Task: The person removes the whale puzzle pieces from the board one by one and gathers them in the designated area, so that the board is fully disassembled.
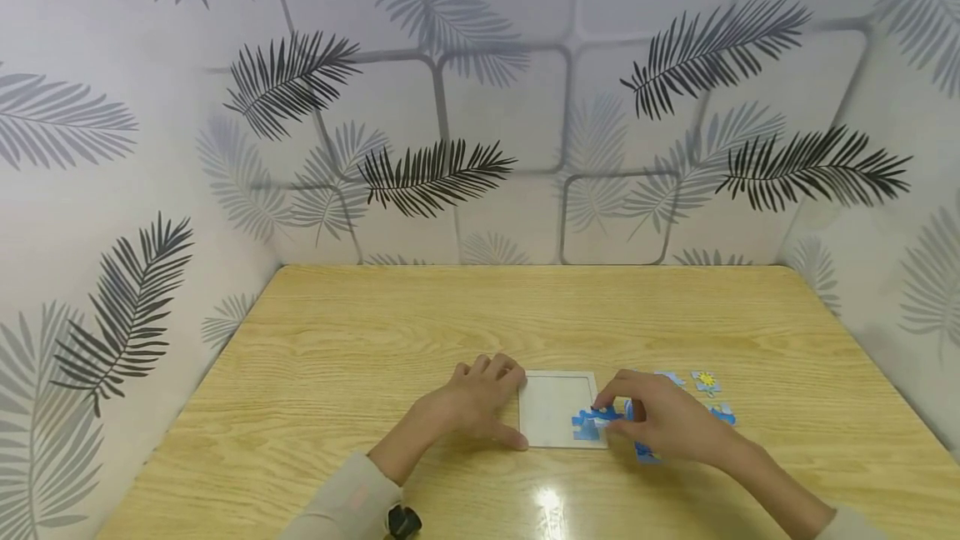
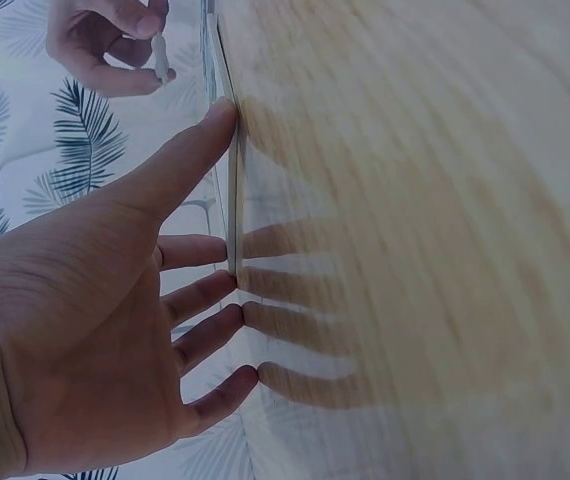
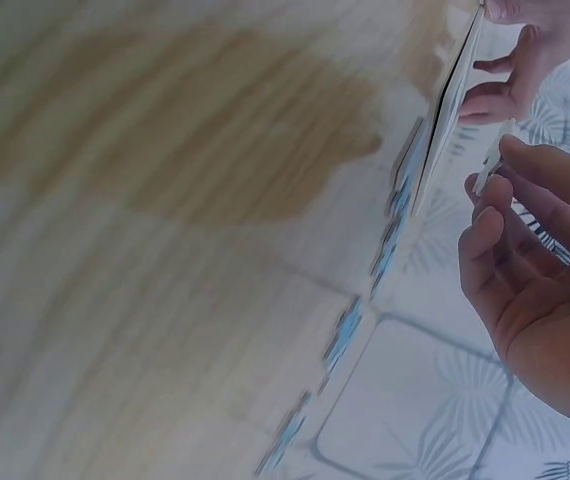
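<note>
My right hand point(image 1: 671, 419) pinches a jigsaw puzzle piece point(image 3: 489, 165) between thumb and fingertips, tilted above the right part of a white puzzle tray point(image 1: 547, 407). From the left wrist view, the held piece shows edge-on, clear of the tray. A blue puzzle piece point(image 1: 587, 430) lies in the tray's lower right corner, partly overlapped by the held one. My left hand point(image 1: 480, 397) rests at the tray's left edge, thumb at the near corner and fingertips spread along the side and on the table.
Several loose puzzle pieces lie right of the tray, among them one with a yellow figure point(image 1: 705, 379), a blue one point(image 1: 723, 413) and a darker blue one point(image 1: 647, 453) partly under my right hand. The wooden table point(image 1: 360, 332) meets a leaf-patterned wall point(image 1: 510, 215) behind.
</note>
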Demonstrator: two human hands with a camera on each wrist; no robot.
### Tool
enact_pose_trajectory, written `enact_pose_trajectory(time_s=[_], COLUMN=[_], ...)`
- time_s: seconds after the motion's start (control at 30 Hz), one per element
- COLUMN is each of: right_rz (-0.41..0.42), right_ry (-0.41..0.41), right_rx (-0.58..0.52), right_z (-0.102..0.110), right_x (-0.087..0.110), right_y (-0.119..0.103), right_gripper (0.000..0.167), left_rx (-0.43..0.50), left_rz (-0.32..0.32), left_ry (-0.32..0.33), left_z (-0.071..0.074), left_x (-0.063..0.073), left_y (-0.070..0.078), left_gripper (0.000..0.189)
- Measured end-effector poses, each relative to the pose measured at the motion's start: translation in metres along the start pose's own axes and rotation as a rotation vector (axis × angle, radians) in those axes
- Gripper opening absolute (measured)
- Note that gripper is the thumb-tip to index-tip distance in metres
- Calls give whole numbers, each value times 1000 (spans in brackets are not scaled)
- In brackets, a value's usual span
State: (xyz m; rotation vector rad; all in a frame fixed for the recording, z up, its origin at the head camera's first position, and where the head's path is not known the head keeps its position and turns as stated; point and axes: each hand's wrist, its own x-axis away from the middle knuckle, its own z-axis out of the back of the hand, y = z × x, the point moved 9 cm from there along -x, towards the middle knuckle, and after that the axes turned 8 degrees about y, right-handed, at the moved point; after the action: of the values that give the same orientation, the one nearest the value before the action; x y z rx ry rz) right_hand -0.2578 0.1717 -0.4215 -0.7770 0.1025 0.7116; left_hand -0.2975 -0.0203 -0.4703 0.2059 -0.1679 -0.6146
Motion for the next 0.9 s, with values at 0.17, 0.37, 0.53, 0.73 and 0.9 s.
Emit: enact_pose_trajectory(time_s=[0.17, 0.37, 0.53, 0.73, 0.9], right_rz=[49, 83, 75, 63, 45], right_ry=[38, 79, 109, 123, 130], right_rx=[13, 83, 131, 153, 145], right_z=[13, 29, 41, 50, 55], right_x=[14, 30, 42, 56, 64], right_y=[7, 17, 26, 37, 44], right_gripper=[26, 30, 32, 34, 34], left_rx=[-1, 0, 10, 26, 32], left_rz=[-3, 2, -5, -19, -12], left_ry=[-1, -8, -8, -7, -3], left_z=[1, 2, 2, 1, 2], left_x=[0, 1, 1, 1, 3], left_y=[1, 2, 2, 2, 2], left_gripper=[66, 68, 68, 67, 66])
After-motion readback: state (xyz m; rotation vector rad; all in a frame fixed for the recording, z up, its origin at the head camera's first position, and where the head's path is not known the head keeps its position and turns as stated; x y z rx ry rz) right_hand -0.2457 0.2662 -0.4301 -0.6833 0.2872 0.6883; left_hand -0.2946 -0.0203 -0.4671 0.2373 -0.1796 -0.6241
